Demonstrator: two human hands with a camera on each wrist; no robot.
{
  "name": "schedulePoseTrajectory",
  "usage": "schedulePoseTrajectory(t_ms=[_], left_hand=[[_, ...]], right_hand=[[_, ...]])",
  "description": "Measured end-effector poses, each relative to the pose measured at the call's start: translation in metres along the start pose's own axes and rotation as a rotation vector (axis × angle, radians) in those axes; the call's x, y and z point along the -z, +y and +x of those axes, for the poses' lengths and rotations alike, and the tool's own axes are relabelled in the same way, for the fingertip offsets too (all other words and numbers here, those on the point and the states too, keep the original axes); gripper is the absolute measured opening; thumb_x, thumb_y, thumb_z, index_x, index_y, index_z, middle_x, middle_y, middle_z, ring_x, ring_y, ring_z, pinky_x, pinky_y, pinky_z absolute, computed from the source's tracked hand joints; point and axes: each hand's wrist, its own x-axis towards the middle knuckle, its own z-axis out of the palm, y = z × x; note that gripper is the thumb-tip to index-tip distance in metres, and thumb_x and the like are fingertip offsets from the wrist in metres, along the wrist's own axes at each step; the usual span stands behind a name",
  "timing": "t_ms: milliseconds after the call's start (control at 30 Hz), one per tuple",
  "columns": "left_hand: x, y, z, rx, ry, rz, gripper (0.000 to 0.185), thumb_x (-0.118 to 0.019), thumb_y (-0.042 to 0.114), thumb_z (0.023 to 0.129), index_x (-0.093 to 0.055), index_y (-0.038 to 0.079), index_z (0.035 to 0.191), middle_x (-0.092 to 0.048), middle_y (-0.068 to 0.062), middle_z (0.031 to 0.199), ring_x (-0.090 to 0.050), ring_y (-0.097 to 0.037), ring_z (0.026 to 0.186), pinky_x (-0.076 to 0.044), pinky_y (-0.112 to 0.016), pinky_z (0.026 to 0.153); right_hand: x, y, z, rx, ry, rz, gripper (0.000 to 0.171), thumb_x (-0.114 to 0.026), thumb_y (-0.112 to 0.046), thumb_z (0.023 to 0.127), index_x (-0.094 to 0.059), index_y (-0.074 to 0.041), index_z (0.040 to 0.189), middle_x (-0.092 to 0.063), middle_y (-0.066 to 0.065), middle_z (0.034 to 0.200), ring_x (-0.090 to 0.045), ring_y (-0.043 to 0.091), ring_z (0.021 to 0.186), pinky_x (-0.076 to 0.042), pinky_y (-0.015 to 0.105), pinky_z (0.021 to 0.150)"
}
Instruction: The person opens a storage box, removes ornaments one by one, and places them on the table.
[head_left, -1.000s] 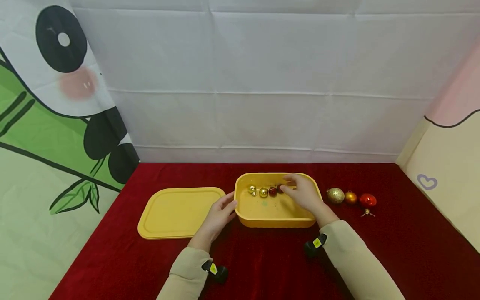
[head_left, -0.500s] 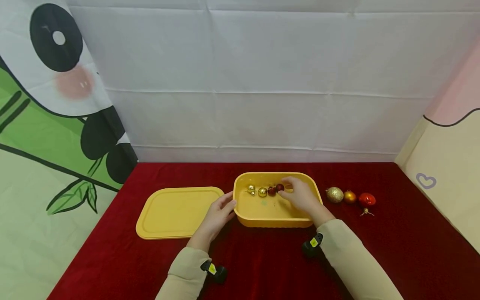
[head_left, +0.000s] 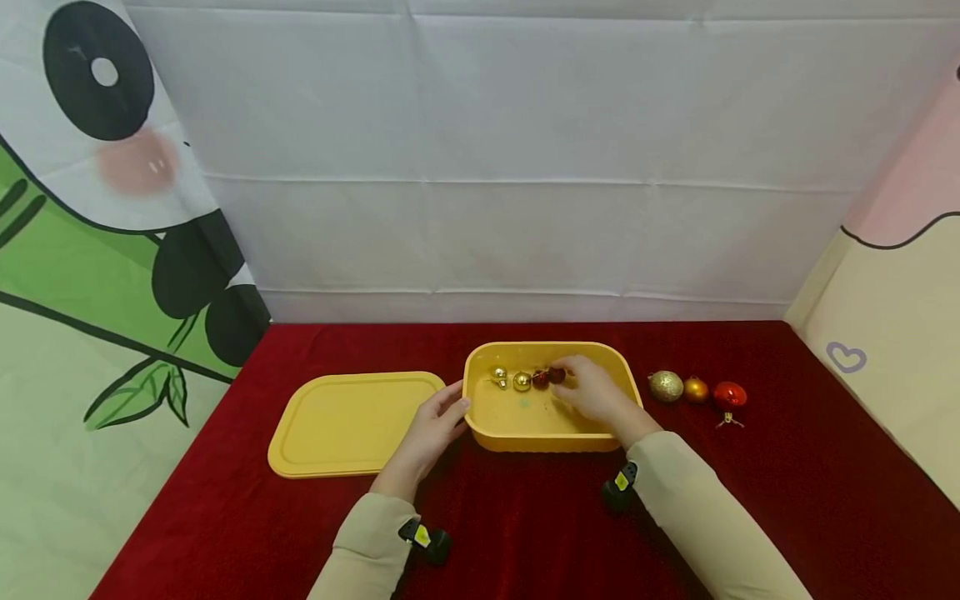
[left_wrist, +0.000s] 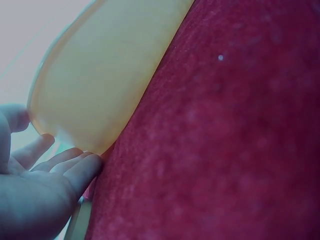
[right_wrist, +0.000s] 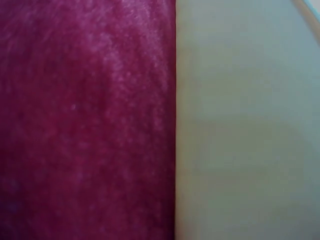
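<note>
A yellow tub (head_left: 547,442) stands on the red cloth (head_left: 525,517). Along its far wall lies a row of small baubles: two gold (head_left: 522,382), one red (head_left: 540,379) and one dark red (head_left: 557,375). My right hand (head_left: 596,393) reaches into the tub, and its curled fingertips pinch the dark red bauble. My left hand (head_left: 435,421) rests with straight fingers against the tub's left wall. In the left wrist view its fingers (left_wrist: 75,167) touch the tub (left_wrist: 100,80). The right wrist view shows only the tub wall (right_wrist: 245,125) and the cloth.
The tub's yellow lid (head_left: 356,421) lies flat to its left. Right of the tub sit a glittery gold bauble (head_left: 665,386), an orange-gold one (head_left: 695,389) and a red one (head_left: 729,394). A white backdrop closes the far edge, and printed panels stand at both sides.
My right hand has edged slightly left inside the tub, staying at the dark red bauble. The row of baubles and my left hand have kept their places.
</note>
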Motion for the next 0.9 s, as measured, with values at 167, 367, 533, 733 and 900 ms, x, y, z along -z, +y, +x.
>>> schedulePoseTrajectory(t_ms=[167,367,533,733,900], left_hand=[[0.0002,-0.0008,0.0001,-0.004,-0.003,0.001,0.048,-0.046,0.019,0.1,-0.035,0.008,0.146,-0.037,-0.019,0.148,-0.039,-0.035,0.134,-0.037,-0.051,0.108],[0.0007,-0.0014,0.001,-0.003,-0.001,-0.002,0.048,-0.047,0.019,0.1,-0.035,0.008,0.146,-0.038,-0.019,0.148,-0.04,-0.034,0.134,-0.037,-0.051,0.107],[0.0007,0.0005,-0.0003,0.002,-0.001,-0.011,0.048,-0.046,0.019,0.1,-0.035,0.008,0.146,-0.038,-0.018,0.148,-0.04,-0.033,0.134,-0.038,-0.05,0.107],[0.0008,0.0028,-0.0021,0.009,0.007,-0.007,0.048,-0.046,0.02,0.1,-0.035,0.009,0.146,-0.038,-0.018,0.148,-0.041,-0.032,0.134,-0.038,-0.049,0.107],[0.0013,0.0008,-0.0015,0.001,0.006,-0.008,0.049,-0.047,0.02,0.1,-0.035,0.008,0.146,-0.038,-0.018,0.148,-0.041,-0.033,0.133,-0.038,-0.049,0.107]], right_hand=[[-0.0001,-0.0008,-0.0012,0.009,-0.018,-0.043,0.045,-0.064,-0.012,0.088,-0.054,0.001,0.13,-0.051,0.023,0.13,-0.051,0.039,0.119,-0.042,0.051,0.103],[-0.0015,-0.0004,-0.0002,0.001,-0.019,-0.075,0.04,-0.066,-0.012,0.087,-0.058,0.001,0.123,-0.053,0.02,0.123,-0.053,0.036,0.113,-0.044,0.049,0.099],[-0.0015,-0.0022,0.0,-0.035,-0.022,-0.081,0.031,-0.067,-0.011,0.086,-0.061,-0.001,0.115,-0.058,0.018,0.116,-0.056,0.031,0.106,-0.047,0.045,0.094],[-0.0014,-0.0035,0.0001,-0.023,-0.013,-0.117,0.025,-0.066,-0.01,0.086,-0.062,-0.002,0.11,-0.064,0.015,0.107,-0.058,0.03,0.102,-0.048,0.045,0.092],[-0.0019,-0.0042,-0.0017,-0.022,-0.004,-0.098,0.027,-0.067,-0.011,0.086,-0.062,-0.001,0.11,-0.065,0.014,0.104,-0.059,0.028,0.099,-0.048,0.044,0.091]])
